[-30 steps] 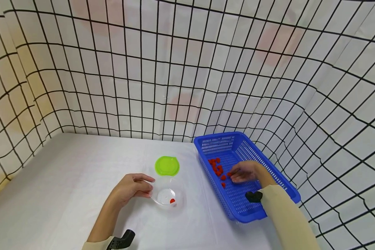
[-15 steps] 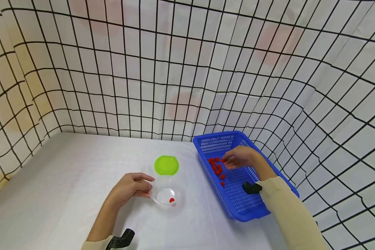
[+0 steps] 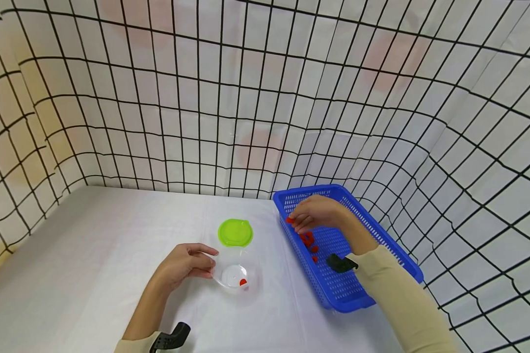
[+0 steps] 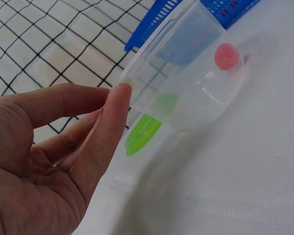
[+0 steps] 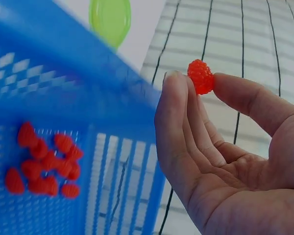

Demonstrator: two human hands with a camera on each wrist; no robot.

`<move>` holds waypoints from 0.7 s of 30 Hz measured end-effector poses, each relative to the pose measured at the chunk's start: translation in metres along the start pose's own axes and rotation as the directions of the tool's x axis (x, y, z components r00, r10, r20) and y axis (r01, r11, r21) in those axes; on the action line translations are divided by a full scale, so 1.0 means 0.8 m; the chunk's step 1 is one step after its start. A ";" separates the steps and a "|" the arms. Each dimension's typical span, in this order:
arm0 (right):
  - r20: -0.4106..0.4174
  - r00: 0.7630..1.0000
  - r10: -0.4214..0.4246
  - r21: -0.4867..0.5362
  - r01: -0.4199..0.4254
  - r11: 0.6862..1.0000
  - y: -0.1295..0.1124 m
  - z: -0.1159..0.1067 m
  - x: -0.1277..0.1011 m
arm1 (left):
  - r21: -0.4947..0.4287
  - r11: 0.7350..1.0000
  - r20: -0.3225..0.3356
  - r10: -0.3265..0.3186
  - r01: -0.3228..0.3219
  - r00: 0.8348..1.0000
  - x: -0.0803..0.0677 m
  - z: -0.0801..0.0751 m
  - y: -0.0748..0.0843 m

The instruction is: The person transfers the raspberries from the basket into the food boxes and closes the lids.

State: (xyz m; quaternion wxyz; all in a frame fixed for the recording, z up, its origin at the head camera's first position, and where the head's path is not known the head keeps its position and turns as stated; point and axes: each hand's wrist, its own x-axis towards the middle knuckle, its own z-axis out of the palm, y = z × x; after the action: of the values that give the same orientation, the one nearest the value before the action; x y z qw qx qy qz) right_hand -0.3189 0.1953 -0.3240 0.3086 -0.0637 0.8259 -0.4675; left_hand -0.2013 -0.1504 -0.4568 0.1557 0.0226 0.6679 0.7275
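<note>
While the left hand (image 3: pixel 183 267) pinches the clear cup (image 3: pixel 236 277) rim, the right hand (image 3: pixel 315 215) at its 2 o'clock pinches a red raspberry (image 5: pixel 201 76) above the blue basket (image 3: pixel 357 289).

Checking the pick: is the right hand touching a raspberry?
Touching. The right wrist view shows the right hand pinching a raspberry between thumb and fingertip, above the basket.

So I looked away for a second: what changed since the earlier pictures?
The right hand rose from the basket floor toward its far-left rim, now pinching a berry. The left hand still holds the cup; the lid stayed put.
</note>
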 end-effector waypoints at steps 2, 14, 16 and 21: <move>0.015 1.000 -0.007 -0.020 0.008 1.000 -0.007 0.011 0.002 | -0.004 1.000 -0.002 -0.001 0.001 1.000 0.000 0.000 0.000; 0.088 0.996 -0.026 -0.075 0.033 0.997 -0.025 0.077 0.013 | -0.006 1.000 0.005 -0.003 0.003 1.000 0.000 0.000 0.001; 0.097 0.995 -0.016 -0.078 0.024 0.997 -0.025 0.086 0.018 | -0.008 1.000 0.003 -0.005 0.005 1.000 0.000 0.000 0.001; 0.113 0.994 -0.016 -0.111 0.028 0.993 -0.023 0.108 0.028 | -0.007 1.000 -0.001 -0.009 0.009 1.000 -0.001 0.000 0.002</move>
State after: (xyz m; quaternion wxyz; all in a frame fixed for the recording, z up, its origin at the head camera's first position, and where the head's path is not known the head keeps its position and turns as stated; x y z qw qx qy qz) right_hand -0.2913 0.1127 -0.3513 0.3450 -0.1161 0.8317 -0.4192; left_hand -0.2010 -0.1507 -0.4555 0.1584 0.0187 0.6655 0.7292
